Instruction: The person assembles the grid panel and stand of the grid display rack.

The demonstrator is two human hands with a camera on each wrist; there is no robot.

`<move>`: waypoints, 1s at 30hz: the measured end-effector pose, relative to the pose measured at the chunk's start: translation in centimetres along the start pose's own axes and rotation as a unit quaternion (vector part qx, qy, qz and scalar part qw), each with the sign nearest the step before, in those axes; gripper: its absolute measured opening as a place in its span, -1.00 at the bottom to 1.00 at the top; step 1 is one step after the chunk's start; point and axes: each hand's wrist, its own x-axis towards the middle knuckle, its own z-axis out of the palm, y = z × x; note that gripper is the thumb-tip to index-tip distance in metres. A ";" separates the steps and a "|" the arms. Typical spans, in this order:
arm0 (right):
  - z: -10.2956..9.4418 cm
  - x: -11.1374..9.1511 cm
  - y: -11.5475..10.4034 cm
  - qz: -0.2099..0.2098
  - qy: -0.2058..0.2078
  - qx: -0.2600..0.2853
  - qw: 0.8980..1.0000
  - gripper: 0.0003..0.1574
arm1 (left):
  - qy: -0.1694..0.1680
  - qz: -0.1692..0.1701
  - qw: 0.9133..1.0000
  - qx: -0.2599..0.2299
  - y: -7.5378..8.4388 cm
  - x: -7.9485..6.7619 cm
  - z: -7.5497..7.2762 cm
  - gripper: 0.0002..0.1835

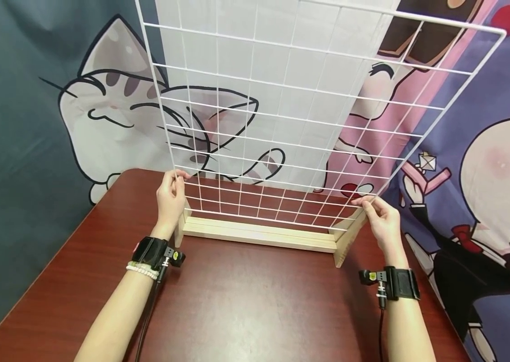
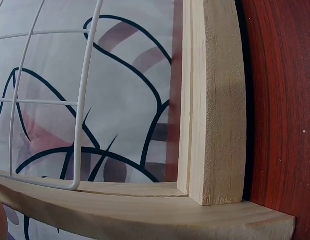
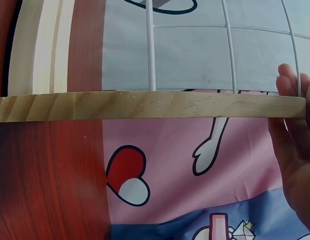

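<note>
A white wire grid (image 1: pixel 444 108) stands in a pale wooden frame, its lower part between two upright side boards. My left hand (image 1: pixel 171 201) pinches the grid's left edge at the top of the left side board (image 1: pixel 179 234). On the other side, my right hand (image 1: pixel 382 221) holds the right edge at the top of the right side board (image 1: pixel 345 246). The right wrist view shows fingers (image 3: pixel 287 82) around the board's end and a wire. In the left wrist view, the grid's lower corner (image 2: pixel 74 185) lies along the side board, above the bottom bar (image 2: pixel 225 100).
The frame rests on a reddish-brown wooden table (image 1: pixel 245 301). Behind it hangs a cloth printed with cartoon cats (image 1: pixel 110 110), and another printed cloth (image 1: pixel 490 161) hangs at the right. Cables (image 1: pixel 146 317) run from the wrist cameras along both forearms.
</note>
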 end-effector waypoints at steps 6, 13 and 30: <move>0.3 -0.1 -0.1 -0.007 0.016 -0.055 0.998 -0.79 | 0.008 0.003 1.000 -0.003 -0.1 -0.1 0.1 -0.80; 0.4 -0.3 -0.3 0.004 0.028 -0.062 0.998 -0.82 | 0.018 0.006 1.000 -0.001 0.0 -0.2 0.2 -0.82; 0.2 -0.3 0.1 0.009 0.030 -0.047 0.998 -0.82 | 0.042 0.017 0.999 0.018 1.3 -0.5 0.6 -0.82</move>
